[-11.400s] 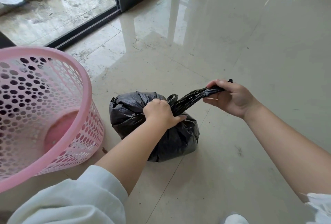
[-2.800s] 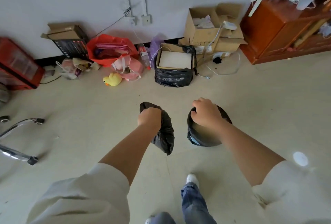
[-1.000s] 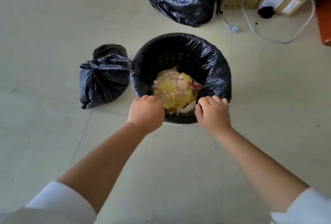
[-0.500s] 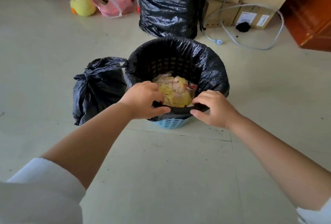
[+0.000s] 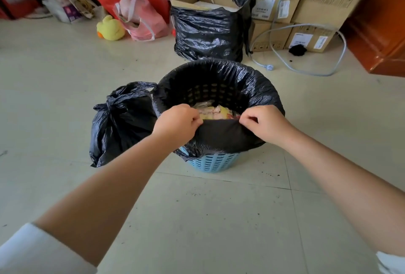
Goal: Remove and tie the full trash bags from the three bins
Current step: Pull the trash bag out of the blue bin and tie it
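Evidently both hands, left hand [image 5: 178, 122] and right hand [image 5: 264, 123], are pinched closed on the bin liner [image 5: 219, 134] at the blue bin's [image 5: 213, 162] six o'clock rim, peeling it free; a tied bag [image 5: 118, 124] waits at nine o'clock.

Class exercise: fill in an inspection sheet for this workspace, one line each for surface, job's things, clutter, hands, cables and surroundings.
Surface: pale tiled floor, dark specks.
Job's things: blue bin lined with black bag, near edge lifted off the rim; tied bag at its left.
Clutter: yellow duck toy, pink bag, bagged carton.
Hands: left hand and right hand pinch the bag's near edge.
Cables: grey cable looped on floor.
Surroundings: cardboard boxes, wooden cabinet.
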Available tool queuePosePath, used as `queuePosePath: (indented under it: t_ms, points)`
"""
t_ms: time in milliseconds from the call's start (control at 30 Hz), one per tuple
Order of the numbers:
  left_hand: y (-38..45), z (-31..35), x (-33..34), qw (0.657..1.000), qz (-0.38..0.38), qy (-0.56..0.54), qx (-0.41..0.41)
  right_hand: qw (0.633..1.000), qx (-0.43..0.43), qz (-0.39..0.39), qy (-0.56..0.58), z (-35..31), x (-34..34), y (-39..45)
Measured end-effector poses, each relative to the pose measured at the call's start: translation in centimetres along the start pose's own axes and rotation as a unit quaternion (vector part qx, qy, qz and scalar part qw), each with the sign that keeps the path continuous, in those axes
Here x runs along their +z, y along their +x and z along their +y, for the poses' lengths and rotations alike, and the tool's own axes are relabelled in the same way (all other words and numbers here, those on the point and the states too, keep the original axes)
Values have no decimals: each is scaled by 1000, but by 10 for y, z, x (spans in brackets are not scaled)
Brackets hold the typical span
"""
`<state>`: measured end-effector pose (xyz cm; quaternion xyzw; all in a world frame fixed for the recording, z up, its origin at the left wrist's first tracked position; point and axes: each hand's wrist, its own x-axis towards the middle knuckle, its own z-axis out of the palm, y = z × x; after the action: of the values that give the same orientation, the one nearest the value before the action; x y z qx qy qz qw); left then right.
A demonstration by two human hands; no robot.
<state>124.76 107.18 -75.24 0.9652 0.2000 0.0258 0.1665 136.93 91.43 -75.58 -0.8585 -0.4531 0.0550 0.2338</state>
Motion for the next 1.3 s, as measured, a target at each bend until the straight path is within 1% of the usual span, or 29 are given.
queuePosePath:
  t_ms: [67, 133, 167, 233, 300, 367, 400, 433, 500, 600, 667, 700, 767, 900, 967, 1033, 1067, 1133, 1200, 1233, 1300]
  points:
    - [0, 1, 4, 997, 66, 19, -29, 996, 44, 71, 2, -3, 3, 12]
    - [1, 0, 7, 994, 78, 73, -39, 991, 83, 101, -8, -4, 3, 25]
    - [1, 0, 9, 992, 73, 98, -42, 991, 89, 95, -17, -3, 1, 29]
    - [0, -2, 12, 988, 58, 134, -52, 996, 68, 44, -25, -1, -5, 28]
    - [1, -4, 15, 985, 51, 152, -64, 998, 30, -40, -28, -2, -13, 17]
    - [3, -3, 15, 983, 51, 162, -75, 991, -4, -116, -71, 1, -16, 2]
    - [4, -2, 14, 981, 51, 167, -81, 986, -13, -136, -94, 5, -15, -4]
    - [6, -1, 13, 981, 54, 169, -82, 986, -19, -132, -100, 9, -15, -9]
    - [6, 3, 12, 982, 60, 167, -66, 994, -24, -86, -67, 17, -15, -14]
    - [-2, 11, 10, 991, 57, 119, 15, 999, -20, -27, -36, 22, -13, -13]
    - [-8, 14, 11, 994, 13, 94, 60, 999, -15, 4, -39, 23, -8, -6]
    - [-10, 15, 12, 992, -11, 104, 71, 999, -14, 18, -40, 22, -6, -1]
    - [-10, 16, 13, 988, -47, 127, 76, 998, -6, 42, -39, 20, 0, 9]
    - [-7, 25, 12, 989, -106, 64, 78, 997, 4, 54, -59, 14, 8, 23]
    - [-4, 27, 12, 992, -103, 20, 64, 996, 3, 59, -60, 13, 6, 22]
    - [-3, 24, 9, 996, -67, -51, 17, 997, -18, 65, -35, 15, -2, 17]
    - [-3, 22, 7, 995, -44, -90, -10, 997, -27, 54, -38, 16, -5, 13]
    - [-3, 19, 3, 987, -2, -152, -60, 995, -33, 22, -87, 22, -9, 6]
    - [-2, 19, -1, 981, 17, -170, -92, 990, -44, 11, -133, 29, -8, 0]
    - [-2, 19, -2, 981, 19, -165, -103, 987, -56, 21, -148, 31, -8, -1]
    - [-2, 19, -3, 984, 8, -143, -106, 981, -68, 73, -164, 39, -9, -3]
